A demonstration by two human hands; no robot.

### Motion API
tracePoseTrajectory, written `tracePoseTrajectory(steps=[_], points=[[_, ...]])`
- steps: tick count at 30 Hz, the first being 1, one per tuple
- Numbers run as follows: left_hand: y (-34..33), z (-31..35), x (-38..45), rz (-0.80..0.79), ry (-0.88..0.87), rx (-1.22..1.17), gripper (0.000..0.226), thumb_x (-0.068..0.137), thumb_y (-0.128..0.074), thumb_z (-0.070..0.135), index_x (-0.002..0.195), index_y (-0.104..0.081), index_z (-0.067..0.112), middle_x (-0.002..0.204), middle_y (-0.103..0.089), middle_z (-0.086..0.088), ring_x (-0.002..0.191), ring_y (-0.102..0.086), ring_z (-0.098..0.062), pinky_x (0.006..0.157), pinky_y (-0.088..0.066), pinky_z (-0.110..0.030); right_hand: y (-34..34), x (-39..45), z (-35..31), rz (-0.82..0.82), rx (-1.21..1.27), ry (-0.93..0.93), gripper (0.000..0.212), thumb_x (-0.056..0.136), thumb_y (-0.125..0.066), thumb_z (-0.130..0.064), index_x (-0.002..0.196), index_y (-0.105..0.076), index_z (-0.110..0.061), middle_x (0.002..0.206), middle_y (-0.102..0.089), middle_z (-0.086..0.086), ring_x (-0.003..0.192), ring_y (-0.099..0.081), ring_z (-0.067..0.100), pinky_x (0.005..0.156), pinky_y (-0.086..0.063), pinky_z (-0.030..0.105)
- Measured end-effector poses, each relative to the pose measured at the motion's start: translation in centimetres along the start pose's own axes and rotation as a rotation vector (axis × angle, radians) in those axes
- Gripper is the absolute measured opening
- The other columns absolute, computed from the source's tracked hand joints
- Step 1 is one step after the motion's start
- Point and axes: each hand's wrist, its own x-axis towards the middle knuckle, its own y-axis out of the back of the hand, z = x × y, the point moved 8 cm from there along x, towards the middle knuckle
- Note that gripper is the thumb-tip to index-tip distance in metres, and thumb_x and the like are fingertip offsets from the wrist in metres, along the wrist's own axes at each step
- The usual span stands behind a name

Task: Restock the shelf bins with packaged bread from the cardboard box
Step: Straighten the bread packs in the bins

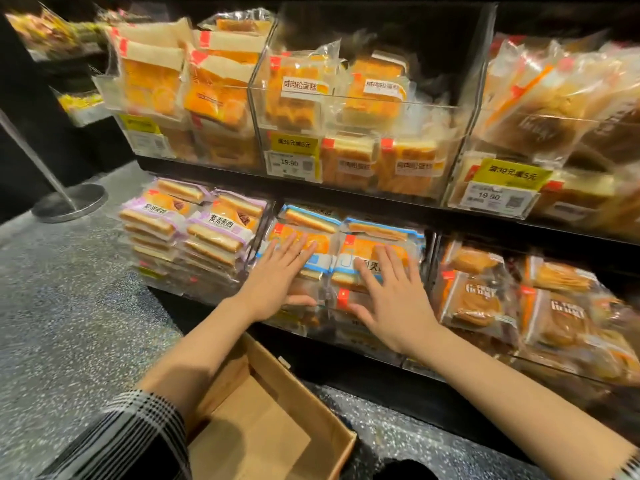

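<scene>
Two stacks of blue-and-white packaged bread fill the lower middle shelf bin (pixel 429 251). My left hand (pixel 277 282) presses flat, fingers straight, on the left blue-label bread pack (pixel 320 244). My right hand (pixel 391 292) lies flat with spread fingers on the right blue-label bread pack (pixel 360 251). Neither hand grips anything. The cardboard box (pixel 273 420) stands open on the floor below my left forearm; its visible inside shows bare cardboard.
Purple-label bread packs (pixel 194 230) fill the bin to the left, brown round cakes (pixel 481 299) the bin to the right. Upper clear bins hold orange cake packs (pixel 301 95) with yellow price tags (pixel 294 143). A metal stand base (pixel 69 202) sits on the speckled floor at left.
</scene>
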Motion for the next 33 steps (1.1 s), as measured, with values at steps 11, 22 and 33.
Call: tracePoseTrajectory(steps=[11,22,33], points=[[-1.7,-11.0,-9.5,0.137,0.962,-0.581,0.061,0.103,-0.032,0.022,0.151,0.002,0.004,0.16,0.007,-0.01,0.147,0.011,-0.019,0.117,0.011,-0.036,2.3,11.9,-14.7,-0.027,0.295,0.382,0.057,0.098,-0.044,-0.027,0.15,-0.024,-0.016,0.158,-0.019,0.01,0.145,-0.018,0.026,0.118,-0.009,0.035],[-2.8,-14.2,-9.0,0.12,0.991,-0.42,0.084,0.098,-0.042,0.04,0.148,0.014,0.001,0.155,0.023,-0.016,0.144,0.024,-0.025,0.113,0.017,-0.042,-1.3,18.5,-19.3,-0.214,0.156,0.5,0.066,0.099,-0.042,-0.043,0.153,-0.005,-0.032,0.161,0.005,0.006,0.148,0.001,0.022,0.118,-0.011,0.036],[-3.3,-13.9,-8.7,0.009,1.007,-0.414,0.08,0.101,-0.036,0.038,0.147,0.017,0.001,0.156,0.024,-0.015,0.144,0.023,-0.024,0.114,0.014,-0.046,-1.5,17.8,-19.7,-0.222,0.122,0.49,0.063,0.1,-0.039,-0.041,0.152,-0.003,-0.037,0.161,0.008,0.001,0.147,-0.012,0.025,0.111,-0.034,0.042]])
